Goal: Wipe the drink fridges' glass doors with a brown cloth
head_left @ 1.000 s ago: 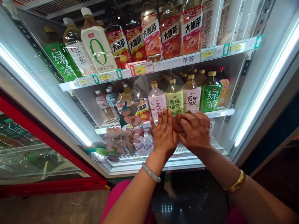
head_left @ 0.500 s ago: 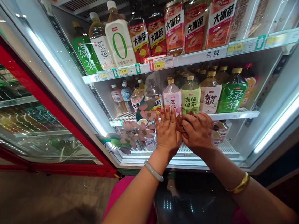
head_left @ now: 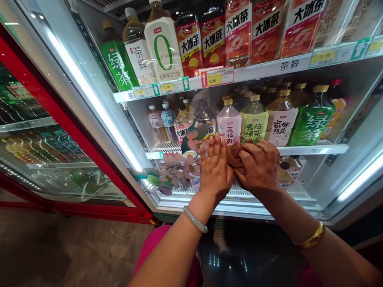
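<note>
My left hand lies flat with fingers stretched on the glass door of a drinks fridge, beside a pink and green flower sticker. Close to its right, my right hand is closed round a crumpled brown cloth, pressed on the glass. Part of the cloth is hidden under the fingers. Behind the glass, a pink-labelled bottle and a yellow-green bottle stand just above the hands.
Tall tea bottles fill the upper shelf, above a price rail. A green bottle stands at the right on the middle shelf. The red frame of a neighbouring fridge runs along the left, above a brown floor.
The camera view has shifted, so the shelves and bottles sit further right. Both hands remain on the glass, with the cloth still in my right hand, which appears slightly further right.
</note>
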Available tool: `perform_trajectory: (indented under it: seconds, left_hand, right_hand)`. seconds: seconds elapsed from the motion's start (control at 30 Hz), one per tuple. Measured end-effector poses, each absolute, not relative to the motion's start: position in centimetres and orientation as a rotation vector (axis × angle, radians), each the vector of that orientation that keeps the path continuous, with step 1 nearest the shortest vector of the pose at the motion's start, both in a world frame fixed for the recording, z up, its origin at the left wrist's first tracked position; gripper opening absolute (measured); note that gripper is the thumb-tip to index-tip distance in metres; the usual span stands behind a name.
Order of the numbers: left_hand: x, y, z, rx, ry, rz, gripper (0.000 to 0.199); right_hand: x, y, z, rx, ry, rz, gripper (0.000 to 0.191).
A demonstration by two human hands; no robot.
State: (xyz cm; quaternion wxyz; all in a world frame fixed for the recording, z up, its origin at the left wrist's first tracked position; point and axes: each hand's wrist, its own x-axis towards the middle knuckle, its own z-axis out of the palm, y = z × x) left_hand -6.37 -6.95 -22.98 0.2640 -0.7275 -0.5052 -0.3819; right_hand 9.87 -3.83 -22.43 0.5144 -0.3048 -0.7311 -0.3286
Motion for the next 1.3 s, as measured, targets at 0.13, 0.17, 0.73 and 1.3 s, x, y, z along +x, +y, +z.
perform_trajectory:
  seconds: [0.13,0.17,0.73,1.3]
  left_hand:
    - [-6.3,-7.2,-22.6,-1.946,-1.384,-1.015,0.076]
    - [-6.2,-7.2,-22.5,-1.937,-1.392,-1.019,0.075]
    - [-6.7,-7.2,-22.8,-1.955,-1.388,-1.01,0.077]
    - [-6.9,-7.2,-22.9,-1.947,-1.387,-1.035,0.075]
  right_hand:
    - [12.0,-3.1,-20.6,-0.69,-1.715,-0.769,0.05]
    - [12.5,-2.9,-20.1,-0.703,-1.651,-0.764,0.054]
    - [11.6,-3.4,-20.0,-0.728,-1.591,-0.689,0.045]
    - [10.5,-3.5,-20.1,-0.721,-1.579,-0.702,0.042]
